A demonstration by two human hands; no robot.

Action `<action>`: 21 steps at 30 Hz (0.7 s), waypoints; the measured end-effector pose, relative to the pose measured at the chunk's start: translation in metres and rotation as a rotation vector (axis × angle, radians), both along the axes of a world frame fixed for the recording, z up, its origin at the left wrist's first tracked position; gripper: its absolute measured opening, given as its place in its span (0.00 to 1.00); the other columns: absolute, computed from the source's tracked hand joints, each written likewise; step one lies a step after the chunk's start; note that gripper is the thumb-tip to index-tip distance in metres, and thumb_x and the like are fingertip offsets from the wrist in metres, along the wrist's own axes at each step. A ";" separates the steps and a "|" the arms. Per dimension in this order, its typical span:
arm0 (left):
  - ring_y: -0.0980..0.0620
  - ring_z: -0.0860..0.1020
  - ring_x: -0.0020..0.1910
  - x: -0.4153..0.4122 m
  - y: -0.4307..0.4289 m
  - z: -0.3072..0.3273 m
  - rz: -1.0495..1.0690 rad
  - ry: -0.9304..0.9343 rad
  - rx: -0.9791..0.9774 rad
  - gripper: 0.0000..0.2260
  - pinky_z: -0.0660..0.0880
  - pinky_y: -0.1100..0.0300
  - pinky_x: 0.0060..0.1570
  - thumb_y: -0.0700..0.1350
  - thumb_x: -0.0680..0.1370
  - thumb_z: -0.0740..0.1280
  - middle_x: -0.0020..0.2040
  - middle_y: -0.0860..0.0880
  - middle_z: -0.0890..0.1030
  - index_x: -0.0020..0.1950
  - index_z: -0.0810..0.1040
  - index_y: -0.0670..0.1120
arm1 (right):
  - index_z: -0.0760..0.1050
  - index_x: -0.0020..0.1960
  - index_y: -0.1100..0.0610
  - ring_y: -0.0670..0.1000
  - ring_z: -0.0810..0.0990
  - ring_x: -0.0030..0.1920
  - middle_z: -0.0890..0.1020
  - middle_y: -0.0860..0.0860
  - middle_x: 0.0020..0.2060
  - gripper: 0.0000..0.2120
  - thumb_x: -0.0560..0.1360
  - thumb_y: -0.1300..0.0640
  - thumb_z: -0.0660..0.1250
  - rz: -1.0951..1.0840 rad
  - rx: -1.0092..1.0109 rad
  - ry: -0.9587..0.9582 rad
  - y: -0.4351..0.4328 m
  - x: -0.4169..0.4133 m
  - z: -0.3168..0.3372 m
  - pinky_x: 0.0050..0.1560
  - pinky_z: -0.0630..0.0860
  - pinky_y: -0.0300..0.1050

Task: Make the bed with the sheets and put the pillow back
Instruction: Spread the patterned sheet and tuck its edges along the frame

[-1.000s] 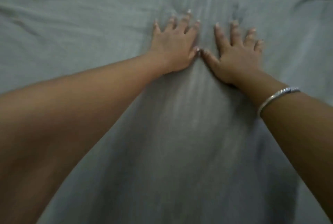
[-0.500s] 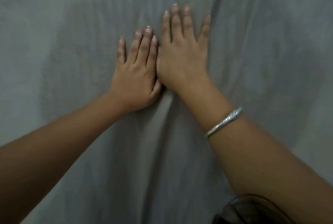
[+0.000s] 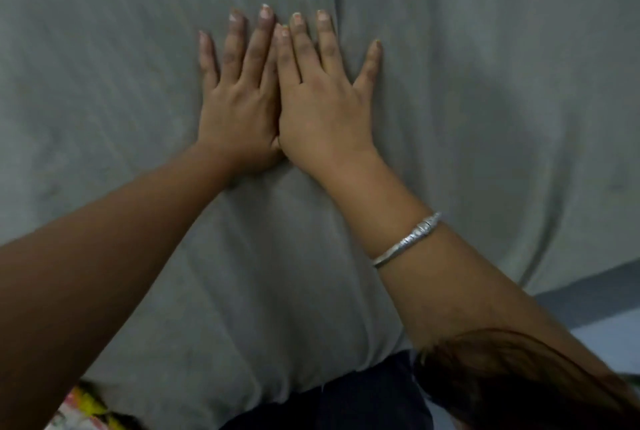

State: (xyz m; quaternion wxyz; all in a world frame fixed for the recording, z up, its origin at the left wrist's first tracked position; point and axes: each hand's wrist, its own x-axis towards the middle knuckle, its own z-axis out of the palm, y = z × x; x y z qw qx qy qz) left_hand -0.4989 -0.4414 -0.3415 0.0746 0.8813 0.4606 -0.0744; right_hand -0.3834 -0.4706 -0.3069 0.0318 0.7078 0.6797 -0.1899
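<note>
Nearest us: hair (image 3: 519,377) at lower right, bracelet (image 3: 407,239) on right wrist. We reach 2 arms forward; left hand (image 3: 239,111) and right hand (image 3: 322,111) lie flat, side by side, index fingers touching. Versus 0.5 s ago: fingertips now nearly level, right hand led then; sheet's near edge now visible. Both palms spread, fingers straight, gripping nothing, pressing grey sheet (image 3: 485,83) spread over bed, creases running beyond.

left hand (image 3: 239,107), right hand (image 3: 322,107), flat on grey sheet (image 3: 485,100)
</note>
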 end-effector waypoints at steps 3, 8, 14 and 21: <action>0.36 0.53 0.75 0.002 0.000 -0.014 0.039 0.010 0.060 0.35 0.47 0.35 0.70 0.63 0.78 0.50 0.77 0.41 0.56 0.77 0.54 0.41 | 0.50 0.77 0.54 0.51 0.45 0.77 0.52 0.48 0.77 0.30 0.78 0.52 0.56 -0.059 -0.006 0.031 -0.001 -0.008 -0.008 0.67 0.42 0.73; 0.36 0.50 0.75 0.009 -0.002 -0.015 0.054 0.065 0.093 0.39 0.46 0.35 0.71 0.68 0.76 0.45 0.77 0.42 0.53 0.77 0.51 0.42 | 0.50 0.77 0.52 0.48 0.47 0.76 0.53 0.45 0.76 0.28 0.79 0.52 0.54 -0.089 0.018 0.081 0.000 -0.003 -0.017 0.70 0.42 0.69; 0.34 0.47 0.75 0.014 -0.009 0.009 -0.014 0.067 0.051 0.42 0.43 0.35 0.70 0.67 0.75 0.54 0.77 0.38 0.49 0.77 0.48 0.40 | 0.49 0.77 0.53 0.51 0.45 0.77 0.50 0.46 0.77 0.26 0.80 0.54 0.47 -0.068 0.113 0.126 -0.014 0.011 -0.004 0.73 0.46 0.63; 0.29 0.60 0.70 0.074 -0.070 0.016 -0.675 -0.122 -0.029 0.33 0.52 0.31 0.66 0.56 0.74 0.59 0.71 0.34 0.65 0.73 0.63 0.38 | 0.68 0.69 0.64 0.64 0.69 0.68 0.70 0.64 0.68 0.24 0.74 0.59 0.55 -0.334 0.406 0.141 -0.138 0.052 -0.015 0.69 0.64 0.55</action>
